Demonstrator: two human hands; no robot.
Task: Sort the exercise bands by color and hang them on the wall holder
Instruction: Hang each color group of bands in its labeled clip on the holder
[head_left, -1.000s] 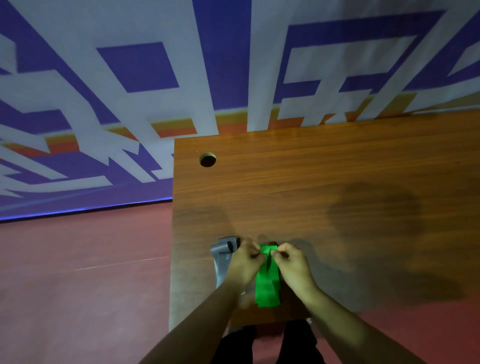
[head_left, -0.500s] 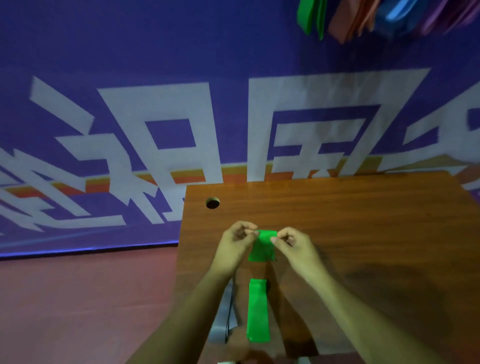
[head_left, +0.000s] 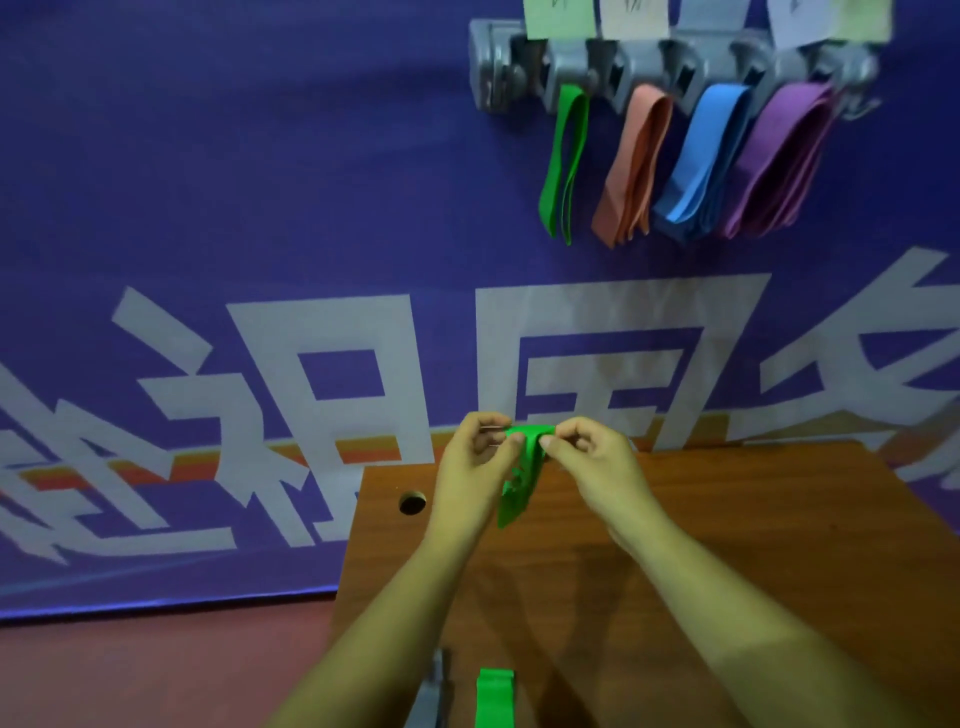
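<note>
A person stands at a wooden table (head_left: 727, 519) facing a purple wall. Both hands are raised over the table's far edge. The left hand (head_left: 475, 467) and right hand (head_left: 592, 462) each pinch the top of a green band (head_left: 522, 467) between thumb and fingertips, drawing its upper loop open between them. The rest of the band dangles straight down, its long axis upright, clear of the table.

The holder (head_left: 649, 57), a grey rail of hooks, sits high on the wall, above the hands and a little to their right. From left to right it carries a hung green band (head_left: 566, 156), orange bands (head_left: 636, 166), blue bands (head_left: 706, 161) and purple bands (head_left: 779, 161). The green hook is the leftmost in use and lies almost straight above the right hand, so that hand looks nearer for the lift.

A second green band (head_left: 494, 699) lies at the table's near edge, just beside a grey object (head_left: 434, 696).

Paper labels (head_left: 631, 15) above the hooks are too blurred to read. Large white characters (head_left: 332, 415) cross the wall, cut off and not legible to me.
</note>
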